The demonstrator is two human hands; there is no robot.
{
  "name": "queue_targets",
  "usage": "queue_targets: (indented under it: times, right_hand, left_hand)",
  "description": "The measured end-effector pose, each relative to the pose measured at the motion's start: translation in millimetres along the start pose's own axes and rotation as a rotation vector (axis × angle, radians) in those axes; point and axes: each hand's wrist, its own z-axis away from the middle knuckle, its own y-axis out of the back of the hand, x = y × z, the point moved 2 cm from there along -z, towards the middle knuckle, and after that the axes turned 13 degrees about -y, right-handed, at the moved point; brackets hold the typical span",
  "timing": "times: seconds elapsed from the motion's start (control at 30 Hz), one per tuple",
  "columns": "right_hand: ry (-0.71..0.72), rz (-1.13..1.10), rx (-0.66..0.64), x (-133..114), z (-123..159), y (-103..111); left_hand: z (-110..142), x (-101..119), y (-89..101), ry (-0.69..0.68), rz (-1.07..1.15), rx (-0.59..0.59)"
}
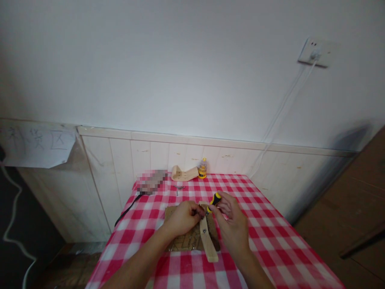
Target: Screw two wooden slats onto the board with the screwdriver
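My right hand (231,218) grips a small screwdriver (214,200) with a yellow and black handle, its tip pointing down at a pale wooden strip (207,240). My left hand (184,217) is closed with its fingertips pinched at the top end of that strip, right by the screwdriver tip; what it pinches is too small to make out. The strip lies on a brown board (186,241) on the red and white checked tablecloth (270,241).
A curved wooden piece (183,174) and a yellow bit holder (203,168) stand at the table's far edge by the white panelled wall. Small metal parts (179,187) lie nearby. A black cable (128,208) hangs off the left edge. A wall socket (315,52) with a white cord is upper right.
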Motion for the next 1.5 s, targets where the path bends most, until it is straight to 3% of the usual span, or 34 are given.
queue_targets:
  times: [0.43, 0.73, 1.23, 1.5]
  right_hand:
    - [-0.015, -0.033, -0.103, 14.1, -3.0, -12.7]
    - [0.000, 0.017, -0.233, 7.4, -10.7, -16.0]
    - [0.022, 0.098, -0.141, 12.3, -10.5, -15.0]
    - [-0.027, -0.028, -0.026, 7.9, 2.2, -0.1]
  left_hand:
    - [-0.8, 4.0, -0.2, 0.008, -0.020, -0.007]
    - [-0.6, 9.4, 1.5, -0.008, -0.023, -0.009]
    - [-0.1, 9.8, 2.0, -0.002, -0.087, 0.000]
    - [-0.4, 2.3, -0.2, -0.023, 0.014, -0.003]
